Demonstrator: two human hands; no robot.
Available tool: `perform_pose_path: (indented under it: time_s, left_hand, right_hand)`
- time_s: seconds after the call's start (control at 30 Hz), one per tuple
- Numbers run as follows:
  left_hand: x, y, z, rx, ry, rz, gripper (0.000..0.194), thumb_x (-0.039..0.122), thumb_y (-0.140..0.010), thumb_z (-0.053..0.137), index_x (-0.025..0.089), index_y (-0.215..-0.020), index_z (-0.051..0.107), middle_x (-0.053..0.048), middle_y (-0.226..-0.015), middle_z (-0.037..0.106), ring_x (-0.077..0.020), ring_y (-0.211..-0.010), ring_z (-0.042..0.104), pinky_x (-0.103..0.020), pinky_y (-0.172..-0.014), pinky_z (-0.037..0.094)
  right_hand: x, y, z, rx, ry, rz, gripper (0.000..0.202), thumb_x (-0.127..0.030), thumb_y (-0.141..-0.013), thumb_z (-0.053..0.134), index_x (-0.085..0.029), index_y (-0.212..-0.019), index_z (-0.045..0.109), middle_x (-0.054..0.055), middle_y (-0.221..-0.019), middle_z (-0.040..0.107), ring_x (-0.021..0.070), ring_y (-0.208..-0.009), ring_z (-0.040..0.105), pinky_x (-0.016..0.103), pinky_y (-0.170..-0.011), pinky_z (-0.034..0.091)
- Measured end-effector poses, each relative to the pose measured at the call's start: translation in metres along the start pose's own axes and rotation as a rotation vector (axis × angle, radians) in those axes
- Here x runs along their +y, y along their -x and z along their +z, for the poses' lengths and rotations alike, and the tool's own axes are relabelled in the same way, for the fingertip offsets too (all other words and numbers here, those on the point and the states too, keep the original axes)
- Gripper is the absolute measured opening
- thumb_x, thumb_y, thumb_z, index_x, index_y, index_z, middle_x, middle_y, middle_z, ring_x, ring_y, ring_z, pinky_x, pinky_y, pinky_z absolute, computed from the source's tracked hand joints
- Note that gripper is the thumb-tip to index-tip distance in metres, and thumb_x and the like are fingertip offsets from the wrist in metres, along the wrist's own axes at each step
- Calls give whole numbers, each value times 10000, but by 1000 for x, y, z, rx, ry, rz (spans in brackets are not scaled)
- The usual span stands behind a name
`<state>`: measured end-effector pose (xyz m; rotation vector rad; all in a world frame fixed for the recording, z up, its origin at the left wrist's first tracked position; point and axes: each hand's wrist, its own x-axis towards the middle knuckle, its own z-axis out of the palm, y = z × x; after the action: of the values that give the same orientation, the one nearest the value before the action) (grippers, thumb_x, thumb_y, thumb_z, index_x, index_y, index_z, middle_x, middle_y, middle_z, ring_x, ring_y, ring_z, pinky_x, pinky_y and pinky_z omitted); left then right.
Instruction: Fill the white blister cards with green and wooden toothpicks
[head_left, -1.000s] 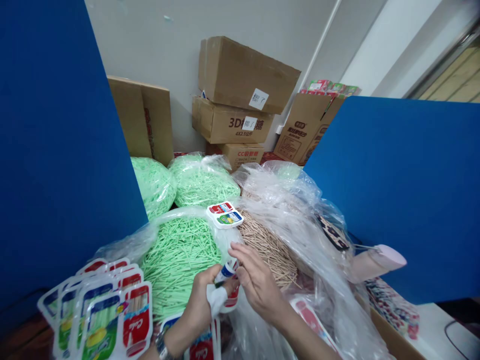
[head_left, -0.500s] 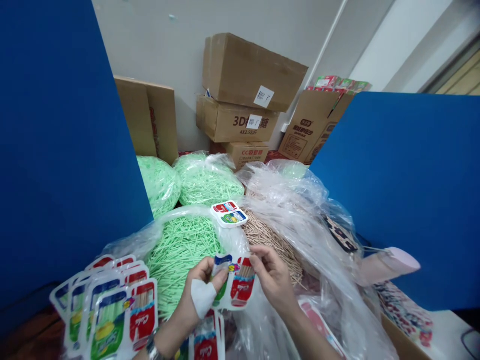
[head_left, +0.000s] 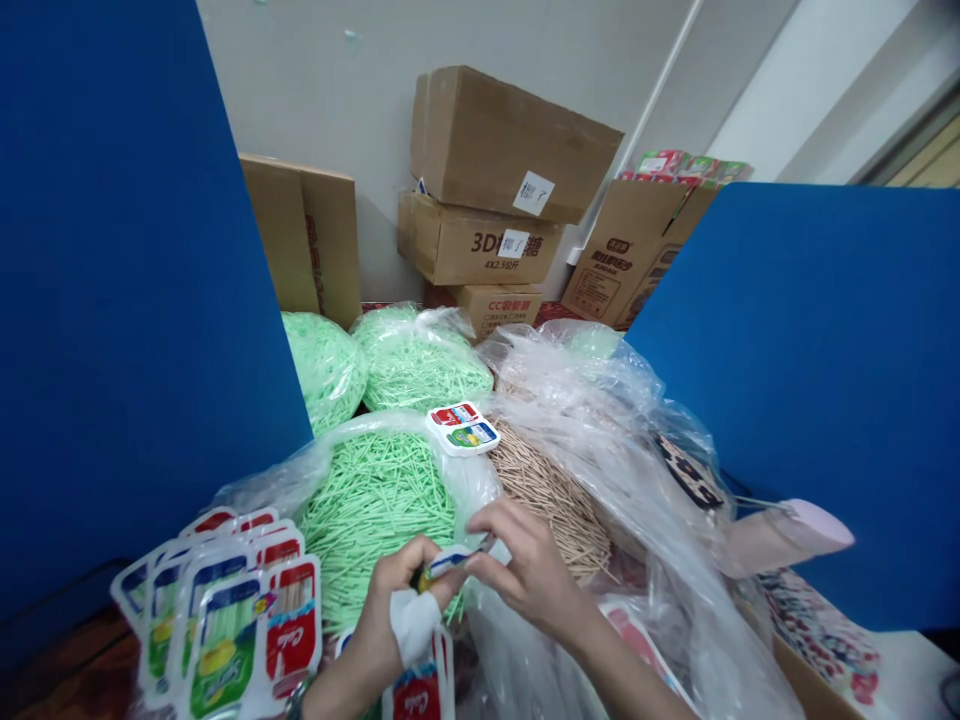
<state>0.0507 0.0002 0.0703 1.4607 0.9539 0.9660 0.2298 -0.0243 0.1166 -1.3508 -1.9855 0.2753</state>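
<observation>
Had the blue left partition (head_left: 135, 300) and blue right partition (head_left: 810, 400) flanking the work, with stacked cartons (head_left: 517, 150) beyond. Worked over an open plastic bag (head_left: 375, 424) of green sticks (head_left: 375, 520), near brown sticks (head_left: 547, 490).

Judged step in hand as two-handed edge work on one small packet; couldn't read exact operation. Judged next move as calling for a pinch at both edges, without creasing the middle.

Gripped the left edge with left hand (head_left: 391, 590), thumb against curled fingers, white wrap (head_left: 414, 625) at thumb base. Pinched near the right edge with right hand (head_left: 536, 578), thumb against fingertips.

Found packet (head_left: 448, 561) between both hands, above the bag, well apart from the packet pile (head_left: 217, 660). Read long axis as roughly hand to hand, rising slightly rightward. Saw it steeply foreshortened, blue-and-white print partly hidden; couldn't tell top from bottom.
</observation>
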Motion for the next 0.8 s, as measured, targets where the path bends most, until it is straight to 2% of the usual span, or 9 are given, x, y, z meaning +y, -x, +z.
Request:
perform_pose_path:
  time_s: [0.1,0.2,0.27,0.4,0.53,0.6,0.7,0.77,0.8]
  left_hand:
    - [1,4,-3,-36,-81,35,208,327,-776,666,177,-689,552,41,-590,502,-120,-550,445,-205,-524,351]
    - [4,6,-13,-96,-101,16,206,335,-801,636,188,-938,596,-11,-775,615,-172,-704,540,-235,-640,419]
    - [5,8,-21,-177,-171,23,149,331,-833,593,187,-862,616,-9,-751,599,-173,-695,519,-238,-634,404]
    - [-2,13,-34,-239,-321,76,355,303,-872,522,175,-542,529,23,-580,448,-144,-580,409,-238,-557,329]
    - [-15,15,-48,-104,-335,55,277,246,-787,611,182,-541,500,34,-583,428,-146,-588,419,-233,-550,327]
    - [-19,15,-58,5,-327,30,265,219,-718,665,190,-549,463,48,-585,411,-138,-580,403,-225,-541,318]
    - [-19,15,-75,143,-271,-37,323,271,-699,686,203,-559,403,63,-570,368,-121,-548,361,-217,-517,296]
    - [-16,16,-87,238,-238,-68,370,328,-694,693,211,-561,368,70,-553,344,-112,-527,336,-217,-505,280]
    - [-13,16,-92,280,-226,-75,383,348,-685,701,212,-561,364,71,-548,345,-108,-521,332,-218,-502,278]
  right_hand:
    - [-6,-5,5,-20,177,-120,309,-384,-910,532,-199,-662,533,4,-610,560,150,-600,512,270,-578,330]
    - [-9,-8,9,-3,265,-209,395,-404,-938,478,-196,-603,482,1,-567,531,136,-558,475,271,-552,285]
    - [-10,-10,12,-9,281,-266,413,-423,-943,462,-197,-597,478,-3,-555,531,130,-542,465,271,-546,275]
    - [-16,-17,25,-19,344,-355,432,-448,-933,471,-205,-576,484,-9,-526,526,131,-526,457,273,-544,283]
    - [-28,-26,34,-66,261,-397,365,-362,-949,453,-209,-634,553,3,-564,552,150,-569,480,284,-572,340]
    - [-30,-32,33,-90,105,-372,232,-292,-948,450,-214,-806,616,22,-689,622,167,-681,544,299,-654,400]
    - [-20,-40,31,39,-149,-140,211,-256,-942,449,-236,-1121,558,61,-1007,643,193,-938,576,341,-812,440]
    - [-7,-42,38,108,-204,49,210,-259,-953,423,-226,-1124,541,63,-1022,626,182,-937,584,318,-799,457]
    - [0,-40,45,69,-172,99,187,-253,-957,415,-216,-1073,558,55,-967,630,171,-886,594,296,-767,463]
